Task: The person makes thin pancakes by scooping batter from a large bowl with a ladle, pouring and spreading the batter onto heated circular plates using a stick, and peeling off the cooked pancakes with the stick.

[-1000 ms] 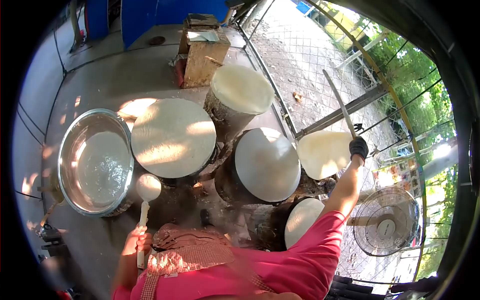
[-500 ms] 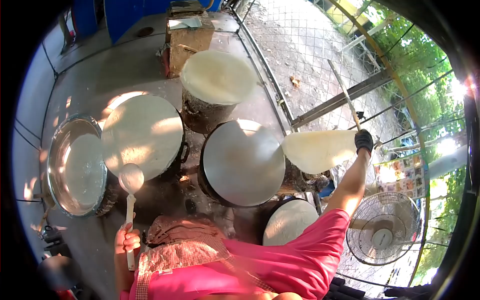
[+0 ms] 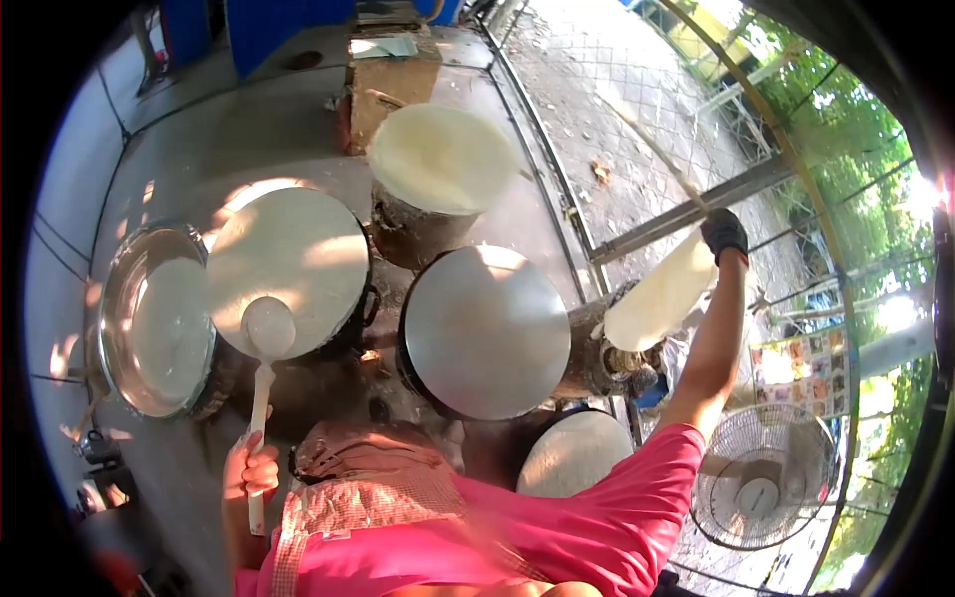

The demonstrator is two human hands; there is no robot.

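Observation:
In my left hand, closed round its pale handle, is a ladle whose bowl is over the near edge of a round griddle coated with pale batter. My right hand, in a black glove, is closed on a long thin stick that points up and left. A thin pale pancake hangs just below that hand; whether my fingers or the stick carry it, I cannot tell. A bare grey griddle lies between my arms.
A metal basin of batter stands at far left. Beyond the griddles, a pale pancake covers a round stand. Another pale round surface sits near my right sleeve. A fan and wire fence are on the right.
My right hand has risen slightly, and the stick leans further left. The pancake has swung from spread wide to a narrower, slanting shape. The ladle's bowl has moved slightly further over the coated griddle.

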